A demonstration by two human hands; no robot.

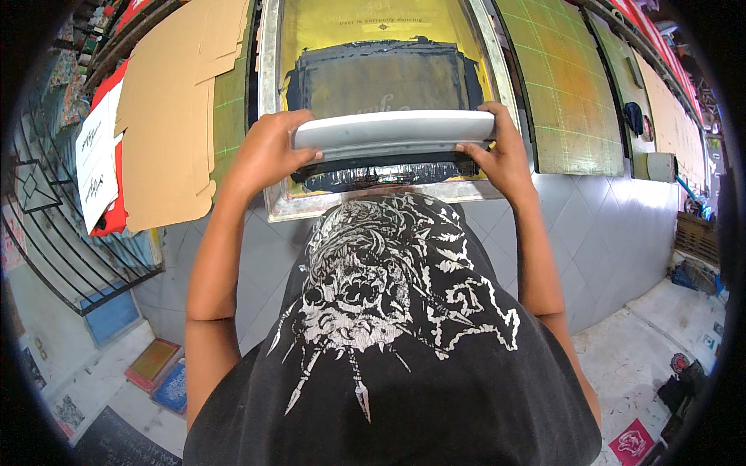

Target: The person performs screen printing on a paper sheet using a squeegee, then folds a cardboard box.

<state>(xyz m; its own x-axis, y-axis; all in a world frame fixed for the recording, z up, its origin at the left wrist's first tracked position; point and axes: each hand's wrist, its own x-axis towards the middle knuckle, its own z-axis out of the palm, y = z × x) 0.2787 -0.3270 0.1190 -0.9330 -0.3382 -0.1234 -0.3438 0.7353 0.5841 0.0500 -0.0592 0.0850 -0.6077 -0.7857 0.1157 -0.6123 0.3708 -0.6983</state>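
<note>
A wide grey squeegee (395, 130) lies crosswise near the close end of a screen-printing frame (272, 62). My left hand (273, 147) grips its left end, thumb on the near side and fingers over the far side. At the other end, my right hand (501, 154) holds it the same way. The screen mesh (334, 23) is yellow at the far part, with a greyish rectangle edged in dark ink in the middle. A thick band of glossy black ink (381, 177) lies on the mesh just on my side of the squeegee. The squeegee's lower edge is partly hidden.
Left of the frame, brown cardboard (167, 116) and a white printed sheet (99, 159) lie over something red. A green gridded board (567, 85) is on the right, with a roll of tape (660, 167) farther along. A black metal railing (54, 241) stands at far left.
</note>
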